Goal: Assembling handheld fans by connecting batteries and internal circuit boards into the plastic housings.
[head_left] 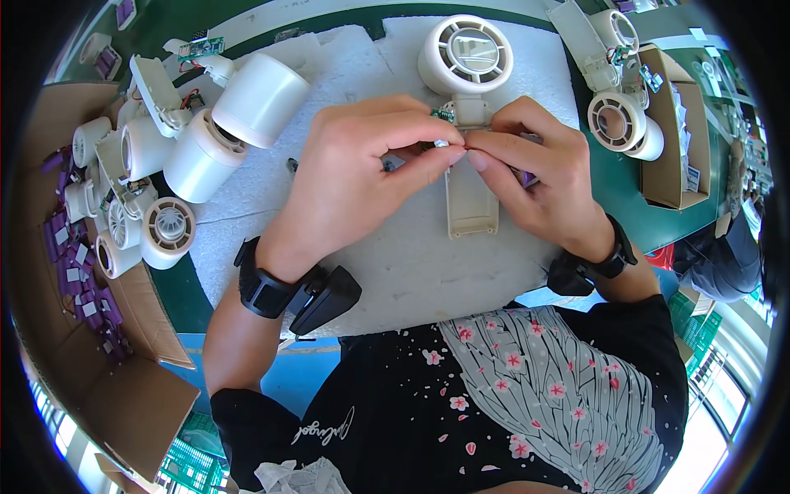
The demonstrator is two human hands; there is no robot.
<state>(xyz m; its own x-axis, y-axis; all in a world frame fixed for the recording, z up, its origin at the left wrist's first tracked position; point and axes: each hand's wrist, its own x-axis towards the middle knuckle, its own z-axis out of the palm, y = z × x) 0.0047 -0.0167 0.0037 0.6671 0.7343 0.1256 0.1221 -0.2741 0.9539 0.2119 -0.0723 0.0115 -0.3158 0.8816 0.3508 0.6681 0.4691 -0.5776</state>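
A cream handheld fan [467,53] lies in front of me with its round grille head away from me. Its open handle shell [473,216] points toward me. A small green circuit board [444,114] shows at the neck, partly behind my fingers. My left hand [350,156] is closed, thumb and forefinger pinching a small white connector [441,143]. Fingertip to fingertip with it, my right hand [547,177] pinches what looks like a thin red wire [467,147]. A purple battery cell [525,176] shows under the right hand's curled fingers, mostly hidden.
White foam sheet [387,263] covers the green bench. Several fan bodies [261,100] crowd the left, beside a cardboard box [123,412] holding purple cells [78,272]. More fan parts [617,121] and a small carton [676,132] stand at the right. A person [724,259] is at the far right.
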